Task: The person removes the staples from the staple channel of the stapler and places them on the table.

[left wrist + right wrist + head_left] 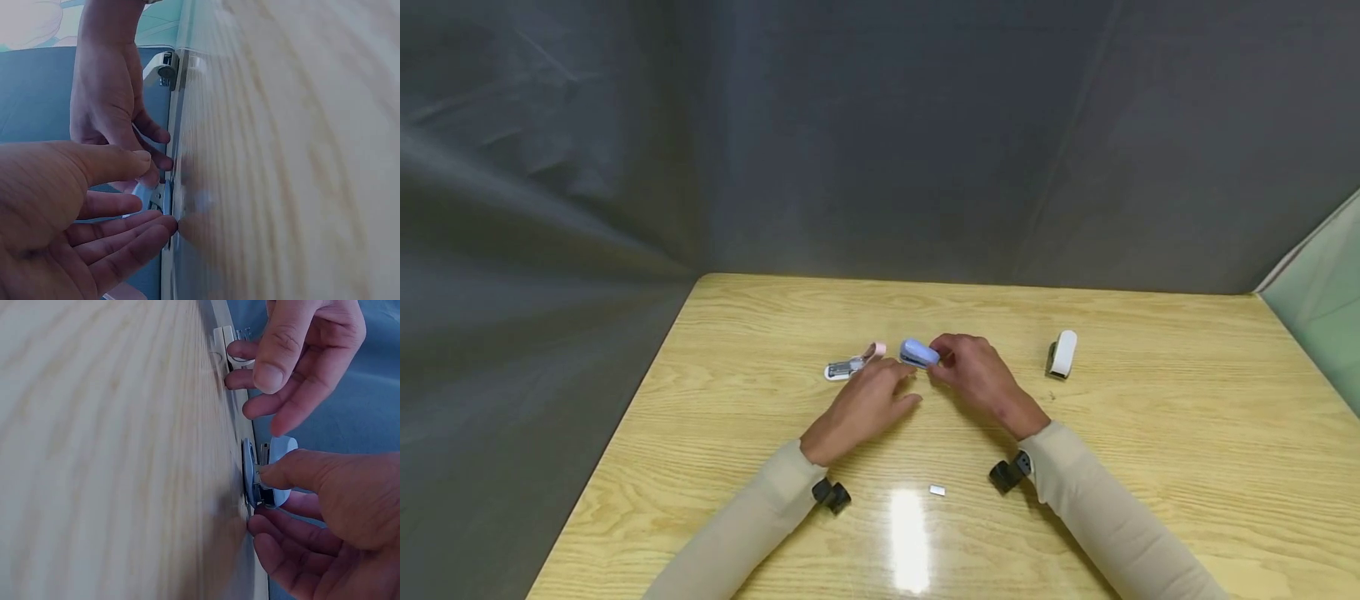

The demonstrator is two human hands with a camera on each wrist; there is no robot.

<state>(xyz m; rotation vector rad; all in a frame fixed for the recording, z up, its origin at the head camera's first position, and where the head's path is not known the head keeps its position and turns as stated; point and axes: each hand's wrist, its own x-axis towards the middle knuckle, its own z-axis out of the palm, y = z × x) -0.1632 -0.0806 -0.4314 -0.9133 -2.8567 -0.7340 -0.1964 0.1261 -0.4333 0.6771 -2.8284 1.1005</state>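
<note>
Right hand [977,375] pinches blue stapler [919,353]; left hand [868,404], seemingly relaxed, holds nothing.

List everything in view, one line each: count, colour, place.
blue stapler: one, light blue, mid table, held by the right hand.
pink stapler: one, pink and metal, lying open just left of the blue one.
white stapler: one, white, right of the hands, apart.
staple strip: one, small, silvery, near table edge between the forearms.
table: one, light wood.
backdrop: grey cloth behind.
left hand: fingers relaxed, beside the blue stapler.
right hand: pinches the blue stapler.
</note>
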